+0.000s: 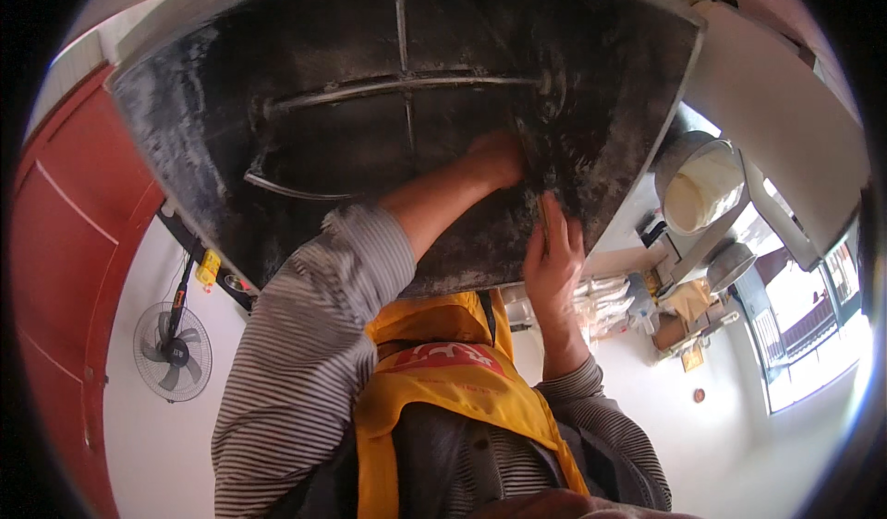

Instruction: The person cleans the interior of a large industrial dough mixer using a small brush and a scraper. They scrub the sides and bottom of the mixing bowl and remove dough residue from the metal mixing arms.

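A large dark metal tub (591, 48), its walls smeared with whitish residue, fills the upper part of the head view. Inside it, a crossed metal mixing bar (443, 81) spans the middle. My left hand (497, 159) reaches into the tub below the bar, near the right-hand wall; its fingers are lost in shadow. My right hand (556, 251) is closed at the near right side of the tub. Between its thumb and fingers shows a narrow, dark-edged piece that I cannot make out. A curved metal rod (296, 192) lies to the left of my left forearm.
Right of the tub hangs or stands a metal pot (698, 187) with pale contents, with a smaller metal bowl (730, 265) beyond it. Bagged goods (605, 307) sit on a surface at the right. A fan (174, 351) and a red door (69, 242) are at the left.
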Motion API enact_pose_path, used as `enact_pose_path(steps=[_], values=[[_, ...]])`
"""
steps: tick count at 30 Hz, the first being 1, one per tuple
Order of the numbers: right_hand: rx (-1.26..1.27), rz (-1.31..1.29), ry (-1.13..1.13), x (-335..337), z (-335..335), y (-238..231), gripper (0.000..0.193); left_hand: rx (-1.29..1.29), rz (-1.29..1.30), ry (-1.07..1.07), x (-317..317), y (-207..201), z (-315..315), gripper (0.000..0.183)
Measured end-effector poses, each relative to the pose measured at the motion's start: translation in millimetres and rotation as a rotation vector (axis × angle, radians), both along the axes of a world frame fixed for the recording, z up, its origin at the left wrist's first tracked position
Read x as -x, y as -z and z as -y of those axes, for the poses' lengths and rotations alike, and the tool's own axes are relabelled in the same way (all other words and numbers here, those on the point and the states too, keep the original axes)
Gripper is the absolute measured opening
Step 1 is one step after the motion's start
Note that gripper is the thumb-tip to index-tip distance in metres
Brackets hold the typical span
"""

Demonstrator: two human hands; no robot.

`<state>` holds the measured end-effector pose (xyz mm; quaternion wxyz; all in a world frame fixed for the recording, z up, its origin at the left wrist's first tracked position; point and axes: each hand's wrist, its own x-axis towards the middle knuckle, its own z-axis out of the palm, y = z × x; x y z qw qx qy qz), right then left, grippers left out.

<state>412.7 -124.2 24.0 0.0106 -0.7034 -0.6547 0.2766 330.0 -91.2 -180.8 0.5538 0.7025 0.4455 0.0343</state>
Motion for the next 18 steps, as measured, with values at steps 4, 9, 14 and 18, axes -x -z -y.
enact_pose_path(steps=[4, 9, 14, 18], values=[[0.116, 0.219, -0.142, 33.6, -102.8, 4.8, 0.032, 0.29, -0.271, 0.166, 93.9, -125.0, -53.9, 0.038], [0.377, 0.528, -0.577, 45.1, -229.9, 138.0, 0.031, -0.121, -0.284, -0.306, 223.3, -221.4, -28.0, 0.037], [0.242, 0.417, -0.741, -14.7, -241.8, 278.5, 0.034, -0.687, -0.539, -0.529, 315.0, -238.3, 18.3, 0.038], [0.409, 0.498, -0.925, -5.5, -248.8, 295.6, 0.033, -0.665, -0.552, -0.652, 316.5, -207.9, 36.3, 0.038]])
